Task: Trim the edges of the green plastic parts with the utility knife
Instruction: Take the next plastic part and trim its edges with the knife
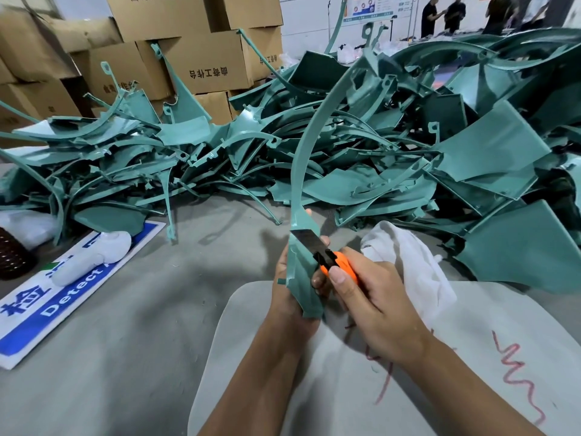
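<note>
Right hand (374,297): clasps orange utility knife (341,267), blade laid on held green part (303,272). Left hand (290,297): wraps part's lower end, above grey table (157,325). Advice: cut away from fingers, shallow strokes. Beyond: untrimmed pile (377,146).

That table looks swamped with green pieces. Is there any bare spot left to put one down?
Yes. Bare grey table lies between the pile of green parts, the blue and white sign and the left hand. More runs below the sign. The back and right side are crowded with parts, and a white cloth sits by the right hand.
</note>
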`<state>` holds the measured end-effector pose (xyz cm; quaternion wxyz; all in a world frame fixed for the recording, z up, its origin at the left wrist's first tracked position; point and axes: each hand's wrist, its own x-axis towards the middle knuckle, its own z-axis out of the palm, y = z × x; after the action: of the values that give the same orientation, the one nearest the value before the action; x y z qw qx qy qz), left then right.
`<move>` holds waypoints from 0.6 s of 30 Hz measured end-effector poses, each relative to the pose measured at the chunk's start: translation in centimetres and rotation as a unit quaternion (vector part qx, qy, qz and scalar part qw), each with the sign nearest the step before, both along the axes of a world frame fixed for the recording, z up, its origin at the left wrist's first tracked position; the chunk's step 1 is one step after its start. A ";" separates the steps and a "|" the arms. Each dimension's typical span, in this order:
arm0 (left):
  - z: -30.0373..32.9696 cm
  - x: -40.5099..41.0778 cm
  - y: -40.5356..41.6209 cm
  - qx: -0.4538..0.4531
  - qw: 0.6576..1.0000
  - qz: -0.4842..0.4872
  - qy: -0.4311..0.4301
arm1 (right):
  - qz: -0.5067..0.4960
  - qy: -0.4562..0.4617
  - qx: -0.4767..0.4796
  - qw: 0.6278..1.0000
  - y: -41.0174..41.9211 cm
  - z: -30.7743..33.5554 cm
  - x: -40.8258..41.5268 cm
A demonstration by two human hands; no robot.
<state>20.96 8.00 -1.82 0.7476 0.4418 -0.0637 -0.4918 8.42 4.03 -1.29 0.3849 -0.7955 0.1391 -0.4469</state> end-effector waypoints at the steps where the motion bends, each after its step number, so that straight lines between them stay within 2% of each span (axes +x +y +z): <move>1: -0.1 -0.1 -0.2 -0.020 1.000 -0.006 0.010 | 0.003 0.002 0.016 1.000 -0.1 -0.1 0.0; 4: 0.3 -0.1 -0.5 -0.087 0.995 -0.046 0.021 | 0.006 -0.001 0.060 0.998 -0.1 0.2 0.0; 8: -0.5 0.1 -0.5 -0.051 0.999 -0.011 0.015 | 0.011 -0.004 0.035 0.999 0.0 0.2 -0.1; 10: -0.3 0.1 -0.3 -0.053 0.997 -0.035 0.039 | 0.000 0.008 0.018 1.000 0.1 0.0 0.0; 12: 0.0 0.2 -0.7 -0.091 0.992 -0.064 0.061 | -0.018 0.011 0.007 1.000 0.0 -0.1 0.2; 16: 0.0 0.7 -1.4 -0.182 0.976 -0.106 0.057 | -0.066 -0.013 0.045 0.997 -0.5 0.1 0.4; 18: -0.3 1.0 -1.5 -0.192 0.971 -0.121 0.078 | -0.091 -0.030 0.007 0.995 -0.6 0.4 0.2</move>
<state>21.96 6.50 -2.12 0.7557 0.2395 -0.1518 -0.5903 8.66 3.43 -0.93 0.3520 -0.7632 0.2026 -0.5026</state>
